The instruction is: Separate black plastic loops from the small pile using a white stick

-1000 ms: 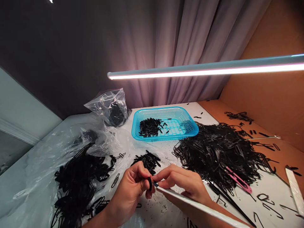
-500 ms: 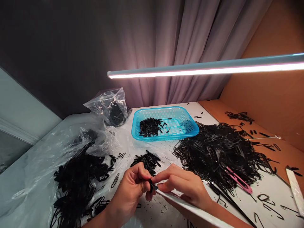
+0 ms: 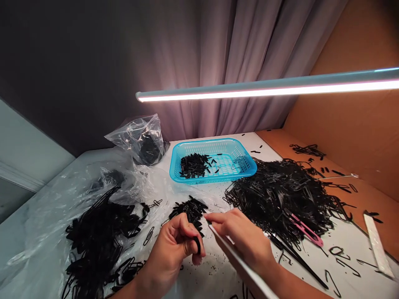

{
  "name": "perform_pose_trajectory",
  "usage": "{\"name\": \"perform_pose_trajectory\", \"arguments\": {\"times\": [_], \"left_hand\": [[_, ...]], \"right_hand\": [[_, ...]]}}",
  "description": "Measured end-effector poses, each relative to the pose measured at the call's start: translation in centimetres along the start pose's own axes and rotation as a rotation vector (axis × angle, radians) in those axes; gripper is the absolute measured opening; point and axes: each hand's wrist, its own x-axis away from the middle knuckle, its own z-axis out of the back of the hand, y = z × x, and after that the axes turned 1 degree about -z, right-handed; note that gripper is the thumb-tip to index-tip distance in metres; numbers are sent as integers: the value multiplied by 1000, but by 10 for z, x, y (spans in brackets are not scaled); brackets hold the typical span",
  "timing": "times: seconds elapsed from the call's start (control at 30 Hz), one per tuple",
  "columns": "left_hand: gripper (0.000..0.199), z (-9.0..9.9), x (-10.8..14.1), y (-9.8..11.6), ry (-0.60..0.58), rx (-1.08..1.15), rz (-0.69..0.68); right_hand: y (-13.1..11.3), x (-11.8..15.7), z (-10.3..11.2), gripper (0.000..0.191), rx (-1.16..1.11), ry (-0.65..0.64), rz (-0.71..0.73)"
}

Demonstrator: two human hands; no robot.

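My left hand (image 3: 170, 245) is closed, pinching a small curved black piece (image 3: 197, 245) between thumb and fingers, low in the middle of the view. In my right hand (image 3: 246, 238) is a long white-handled knife (image 3: 241, 265), its small dark tip pointing up and left. The tip and the black piece are a short distance apart. Just beyond both hands lies a heap of small black slivers (image 3: 190, 209). Further back, a blue plastic basket (image 3: 215, 180) holds more such black pieces in its left half.
Tangled black looped strips form a large pile (image 3: 280, 195) on the right, with a pink-handled cutter (image 3: 307, 232) on it. Black pieces in a heap (image 3: 96, 236) lie left on clear plastic sheeting (image 3: 40, 232). A lit tube lamp (image 3: 249, 92) spans above; a white strip (image 3: 378, 245) lies far right.
The knife tip has come away from the black piece, and my right hand has moved slightly up and right. My left hand keeps its pinch. The whole view has shifted a little.
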Motion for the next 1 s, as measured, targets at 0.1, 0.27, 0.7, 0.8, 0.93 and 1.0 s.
{"name": "perform_pose_trajectory", "arguments": {"times": [0.1, 0.27, 0.7, 0.8, 0.93, 1.0], "left_hand": [[28, 0, 0, 0, 13, -9, -9], [20, 1, 1, 5, 6, -53, -36], [19, 13, -9, 22, 300, -131, 100], [18, 11, -8, 21, 250, -208, 131], [26, 12, -8, 16, 238, -344, 136], [30, 12, -9, 13, 262, -371, 106]], "right_hand": [[8, -1, 1, 9, -217, 4, -362], [13, -5, 7, 22, -364, -126, -651], [42, -5, -7, 12, 108, -356, -348], [49, -1, -16, 9, 160, -371, -321], [49, 1, -15, 12, 202, -334, -293], [41, 0, -10, 10, 186, -300, -261]]}}
